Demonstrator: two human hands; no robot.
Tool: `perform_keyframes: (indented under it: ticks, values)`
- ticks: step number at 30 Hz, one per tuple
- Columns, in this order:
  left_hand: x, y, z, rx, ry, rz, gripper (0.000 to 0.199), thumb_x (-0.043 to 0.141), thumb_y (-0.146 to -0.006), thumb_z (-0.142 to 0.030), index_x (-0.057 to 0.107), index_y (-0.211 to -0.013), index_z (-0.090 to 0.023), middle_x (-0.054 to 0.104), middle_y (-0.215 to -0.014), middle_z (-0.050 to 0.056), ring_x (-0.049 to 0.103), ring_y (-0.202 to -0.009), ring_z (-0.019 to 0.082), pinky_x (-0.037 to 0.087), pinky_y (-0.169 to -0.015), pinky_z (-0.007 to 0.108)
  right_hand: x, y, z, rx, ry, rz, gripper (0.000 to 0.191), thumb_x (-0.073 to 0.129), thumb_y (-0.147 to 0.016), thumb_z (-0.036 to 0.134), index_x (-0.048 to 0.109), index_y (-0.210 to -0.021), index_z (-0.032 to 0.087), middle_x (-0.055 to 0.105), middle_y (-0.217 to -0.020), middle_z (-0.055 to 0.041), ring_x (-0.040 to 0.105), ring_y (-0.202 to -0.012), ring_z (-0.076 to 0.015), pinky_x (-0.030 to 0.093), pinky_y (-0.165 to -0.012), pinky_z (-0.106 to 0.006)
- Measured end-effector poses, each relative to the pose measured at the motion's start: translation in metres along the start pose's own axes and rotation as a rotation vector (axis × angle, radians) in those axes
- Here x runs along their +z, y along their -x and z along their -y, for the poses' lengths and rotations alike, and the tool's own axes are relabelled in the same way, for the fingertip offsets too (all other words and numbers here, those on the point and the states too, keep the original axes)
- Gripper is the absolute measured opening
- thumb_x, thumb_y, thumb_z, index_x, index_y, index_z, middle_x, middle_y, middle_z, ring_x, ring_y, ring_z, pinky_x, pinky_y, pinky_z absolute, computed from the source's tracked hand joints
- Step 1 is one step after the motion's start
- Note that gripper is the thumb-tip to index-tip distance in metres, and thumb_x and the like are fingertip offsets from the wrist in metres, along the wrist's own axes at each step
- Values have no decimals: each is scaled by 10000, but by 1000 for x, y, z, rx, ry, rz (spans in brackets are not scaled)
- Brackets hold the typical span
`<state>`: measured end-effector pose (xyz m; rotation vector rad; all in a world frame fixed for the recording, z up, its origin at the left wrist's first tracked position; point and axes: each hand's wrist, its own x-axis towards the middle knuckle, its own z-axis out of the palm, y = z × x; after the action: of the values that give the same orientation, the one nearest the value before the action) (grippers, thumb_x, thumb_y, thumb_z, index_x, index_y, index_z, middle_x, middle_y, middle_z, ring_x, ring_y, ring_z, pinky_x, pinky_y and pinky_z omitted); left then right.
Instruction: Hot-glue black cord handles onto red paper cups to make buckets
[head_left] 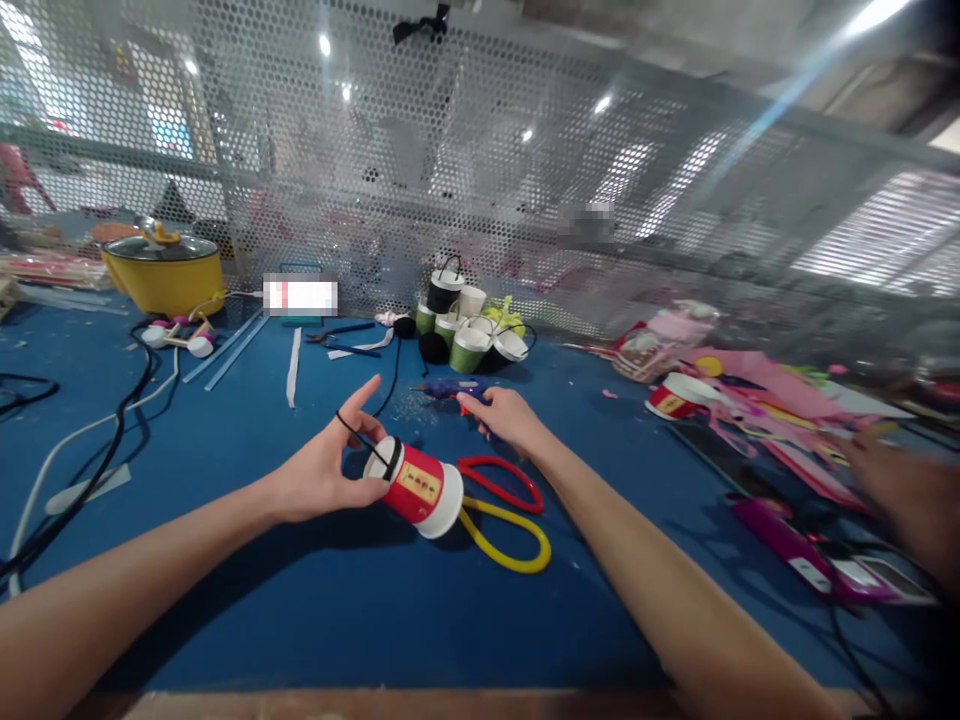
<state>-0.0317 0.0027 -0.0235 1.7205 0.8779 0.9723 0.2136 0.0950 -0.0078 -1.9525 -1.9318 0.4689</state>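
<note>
My left hand (337, 455) grips a white paper cup (442, 500) with a red and gold label, tilted on its side above the blue table (315, 620). A black cord (360, 435) runs from the cup's rim over my fingers. In my right hand (502, 415) is a blue hot glue gun (454, 388) with a red trigger, its nozzle pointing left, beyond the cup. A red loop (517, 484) and a yellow loop (517, 562) lie just right of the cup's base.
Several small green, white and black cups (470, 345) stand at the back. Pliers (341, 335) lie left of them. A yellow pot (169, 280) and cables are at left. Another person's blurred hand (900, 490) is at right, near pink sheets (780, 385) and a purple power strip (799, 550).
</note>
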Motion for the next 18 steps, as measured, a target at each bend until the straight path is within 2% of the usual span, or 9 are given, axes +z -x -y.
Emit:
perform_keyframes:
  ticks: [2,4,6,7,9,11,14,18]
  values:
    - [0,0,0,-13,-15,6,954,613,-665,-147,25,-1398,-309,478,-967,24,465,-889,178,332,-874,397,3,-1,5,-21,52,-49,261,566,-782,333,552,-596,151,586,-541,-72,587,-561,-191,421,-525,-281]
    - [0,-1,1,-23,-29,13,960,618,-665,-150,20,-1399,-307,487,-969,26,469,-902,187,329,-884,413,0,6,18,-80,91,-112,151,621,-740,260,595,-655,139,626,-723,-118,594,-764,-238,429,-639,-316]
    - [0,-1,2,-25,-32,18,963,624,-664,-147,22,-1399,-301,497,-968,28,476,-916,196,323,-898,432,-4,21,40,-202,83,-120,116,620,-747,266,634,-744,150,624,-884,-113,560,-888,-230,417,-729,-320]
    - [1,0,2,-20,-23,17,961,628,-664,-144,29,-1399,-298,501,-969,29,480,-927,200,322,-906,439,-6,31,53,-298,56,-79,144,610,-758,309,648,-752,170,625,-881,-80,562,-859,-196,419,-737,-298]
    - [2,0,3,-1,33,18,952,636,-668,-143,44,-1398,-297,503,-1010,42,483,-968,210,332,-919,442,-8,50,78,-635,-76,131,209,535,-817,327,667,-770,171,621,-840,-59,561,-800,-163,421,-725,-288]
    - [3,1,3,18,125,35,944,637,-678,-143,42,-1394,-303,485,-1099,67,483,-1020,220,359,-916,434,-8,66,98,-795,-100,274,194,566,-796,323,679,-730,179,614,-846,-50,547,-804,-165,417,-716,-292]
    - [3,1,3,33,202,63,942,636,-688,-143,30,-1392,-304,461,-1168,85,484,-1050,222,371,-923,430,-11,78,110,-819,-145,333,131,601,-751,206,646,-638,157,591,-823,-38,531,-774,-147,411,-704,-280]
    - [2,-1,4,25,123,57,946,638,-683,-144,29,-1394,-281,516,-1034,51,490,-989,203,331,-932,440,-24,81,97,-672,-372,322,150,578,-769,230,607,-648,147,548,-729,-1,510,-672,-105,406,-631,-242]
